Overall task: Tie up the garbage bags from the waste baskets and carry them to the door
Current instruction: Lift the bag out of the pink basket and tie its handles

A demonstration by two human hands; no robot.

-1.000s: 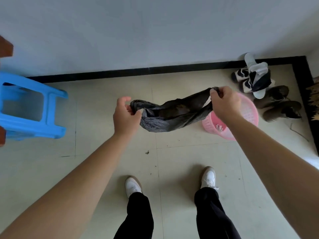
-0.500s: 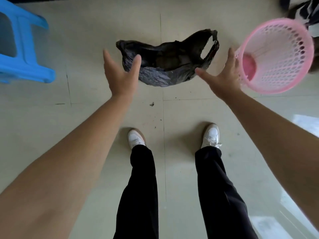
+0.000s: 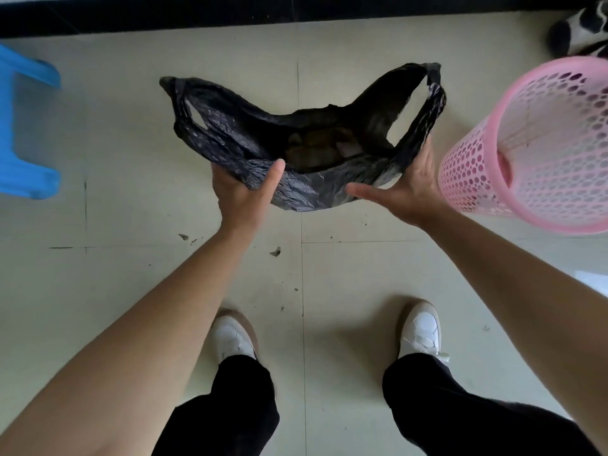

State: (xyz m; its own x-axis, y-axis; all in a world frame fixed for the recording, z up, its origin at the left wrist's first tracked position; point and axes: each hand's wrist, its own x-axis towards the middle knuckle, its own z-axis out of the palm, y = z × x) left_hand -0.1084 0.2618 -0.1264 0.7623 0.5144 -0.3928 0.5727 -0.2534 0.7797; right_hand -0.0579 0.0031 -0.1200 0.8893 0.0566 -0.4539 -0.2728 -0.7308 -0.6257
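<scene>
garbage bag [image 3: 309, 189], hung from our fists a second ago, now lies untied on the floor [image 3: 131, 291] beside the pink basket [image 3: 477, 166]; right hand [image 3: 408, 192] spread flat against it, left hand [image 3: 241, 195] with fingers hidden under its rim, so we cannot tell its grip.

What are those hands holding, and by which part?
No firm hold shows. The left hand cups the near rim of the black garbage bag, fingers hidden under the plastic; the right hand lies open against its side below a handle loop.

Light: bright, even, diffuse
Glare: pale patch on floor [image 3: 590, 280], right edge
Shadows: soft, beside shoes [image 3: 422, 330]
Edges: wide-angle bowing
Focus: sharp throughout
</scene>
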